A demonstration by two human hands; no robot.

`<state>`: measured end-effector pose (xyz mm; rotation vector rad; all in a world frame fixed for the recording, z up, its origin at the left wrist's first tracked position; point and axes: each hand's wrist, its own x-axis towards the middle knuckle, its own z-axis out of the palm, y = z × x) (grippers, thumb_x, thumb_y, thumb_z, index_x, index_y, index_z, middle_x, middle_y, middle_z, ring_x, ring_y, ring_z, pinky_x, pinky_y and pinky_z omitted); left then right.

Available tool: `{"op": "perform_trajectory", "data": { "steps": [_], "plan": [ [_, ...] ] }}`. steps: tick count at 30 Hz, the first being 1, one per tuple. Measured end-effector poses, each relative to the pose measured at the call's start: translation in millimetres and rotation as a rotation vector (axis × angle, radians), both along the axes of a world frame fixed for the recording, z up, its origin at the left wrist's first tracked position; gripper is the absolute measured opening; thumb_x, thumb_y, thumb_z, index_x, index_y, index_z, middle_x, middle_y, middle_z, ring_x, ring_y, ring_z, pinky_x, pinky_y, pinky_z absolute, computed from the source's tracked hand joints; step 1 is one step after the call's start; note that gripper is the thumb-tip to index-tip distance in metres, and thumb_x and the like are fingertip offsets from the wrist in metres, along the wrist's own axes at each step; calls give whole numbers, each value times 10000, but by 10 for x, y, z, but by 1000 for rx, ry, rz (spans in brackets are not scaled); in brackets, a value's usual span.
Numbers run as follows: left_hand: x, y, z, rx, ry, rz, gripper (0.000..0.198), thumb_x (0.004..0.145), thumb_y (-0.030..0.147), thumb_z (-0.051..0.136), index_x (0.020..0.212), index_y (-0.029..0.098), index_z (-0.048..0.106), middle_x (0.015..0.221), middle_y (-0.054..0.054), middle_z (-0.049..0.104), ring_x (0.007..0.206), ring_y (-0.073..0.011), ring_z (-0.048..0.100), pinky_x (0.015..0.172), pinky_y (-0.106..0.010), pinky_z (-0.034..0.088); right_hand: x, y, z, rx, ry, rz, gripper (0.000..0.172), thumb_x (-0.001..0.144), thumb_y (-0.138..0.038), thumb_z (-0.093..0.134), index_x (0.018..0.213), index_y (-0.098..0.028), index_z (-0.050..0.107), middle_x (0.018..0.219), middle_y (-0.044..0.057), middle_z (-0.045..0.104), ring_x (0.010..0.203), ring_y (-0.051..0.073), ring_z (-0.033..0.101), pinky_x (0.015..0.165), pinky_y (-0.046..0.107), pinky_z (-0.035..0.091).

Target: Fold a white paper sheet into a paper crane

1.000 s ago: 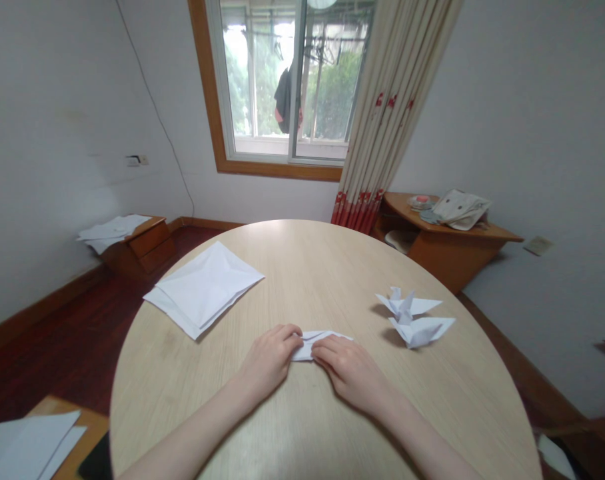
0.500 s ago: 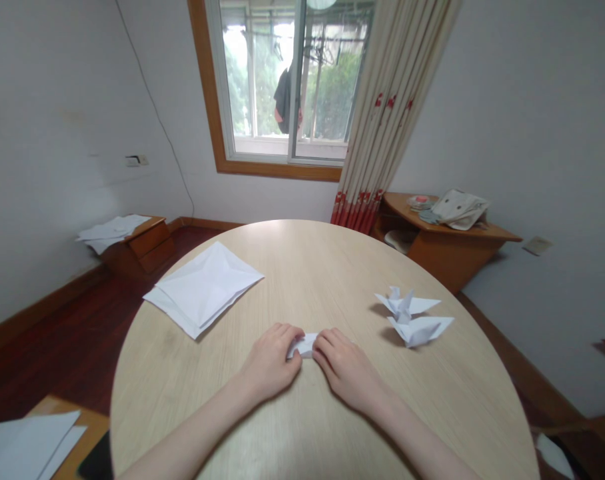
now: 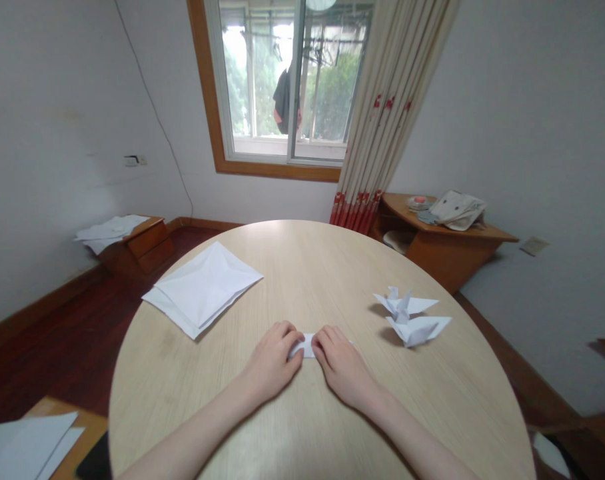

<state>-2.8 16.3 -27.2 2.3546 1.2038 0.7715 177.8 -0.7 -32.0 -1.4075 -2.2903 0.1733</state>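
Observation:
A small folded piece of white paper [image 3: 308,346] lies on the round wooden table [image 3: 302,267], between my two hands. My left hand [image 3: 277,355] is closed over its left end, thumb at the near edge and fingers at the far side. Over the right end, the fingers of my right hand [image 3: 338,360] are bent and pressed down on the paper. Much of the paper is hidden under both hands; a small tip shows past the right fingers. To the right stand two folded paper cranes [image 3: 416,329], close together.
White square sheets with crease lines [image 3: 207,288] are stacked at the table's left. More paper [image 3: 30,440] lies on a low surface at lower left, and papers [image 3: 111,229] cover a small cabinet. A corner desk [image 3: 452,233] holding a cloth bag [image 3: 459,209] stands beyond the table's right.
The fingers of both hands have shifted slightly on the folded paper, which now looks flatter between them. The cranes and the stacked sheets stay where they were.

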Motion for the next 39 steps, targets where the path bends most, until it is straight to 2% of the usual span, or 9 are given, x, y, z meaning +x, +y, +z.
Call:
{"op": "perform_trajectory", "data": {
  "steps": [4, 12, 21, 30, 34, 39],
  "plan": [
    [11, -2, -6, 11, 15, 6, 148, 878, 131, 534, 988, 171, 624, 999, -60, 596, 973, -212, 559, 874, -346, 462, -6, 21, -31, 7, 15, 0, 150, 941, -108, 400, 873, -193, 504, 889, 63, 579, 860, 215, 531, 745, 344, 456],
    [43, -7, 44, 32, 170, 75, 116, 909, 199, 561, 1009, 192, 618, 1025, -52, 618, 980, -233, 544, 862, -393, 431, -29, 41, -78, 2, -2, -33, 153, 927, -105, 405, 868, -192, 515, 898, 75, 583, 851, 230, 513, 750, 371, 435],
    [-9, 82, 24, -39, 126, 110, 149, 843, 239, 691, 990, 261, 676, 1015, -24, 612, 994, -232, 530, 862, -387, 381, 25, 69, -22, -72, 23, -75, 88, 897, -139, 525, 848, -210, 533, 926, 45, 585, 916, 219, 531, 779, 357, 407],
    [-71, 136, 77, -91, 155, 36, 213, 821, 246, 725, 1022, 274, 659, 1061, -13, 617, 1038, -232, 512, 892, -391, 329, 66, 80, 33, -185, 43, -64, 115, 887, -112, 533, 882, -225, 556, 968, 24, 575, 965, 201, 530, 827, 354, 390],
    [-138, 182, 80, -99, 164, -44, 225, 845, 245, 698, 1060, 279, 637, 1080, -10, 623, 1068, -226, 507, 930, -406, 289, 126, 102, 36, -211, 54, -4, 180, 889, -82, 495, 930, -244, 562, 983, 17, 567, 991, 197, 513, 852, 354, 388],
    [-205, 220, 123, -131, 161, -112, 261, 839, 218, 698, 1082, 289, 634, 1091, -6, 615, 1082, -224, 499, 932, -386, 297, 213, 143, 57, -264, 118, 88, 201, 882, -59, 486, 942, -237, 556, 1000, 21, 552, 1003, 194, 498, 895, 369, 385]
  ]
}}
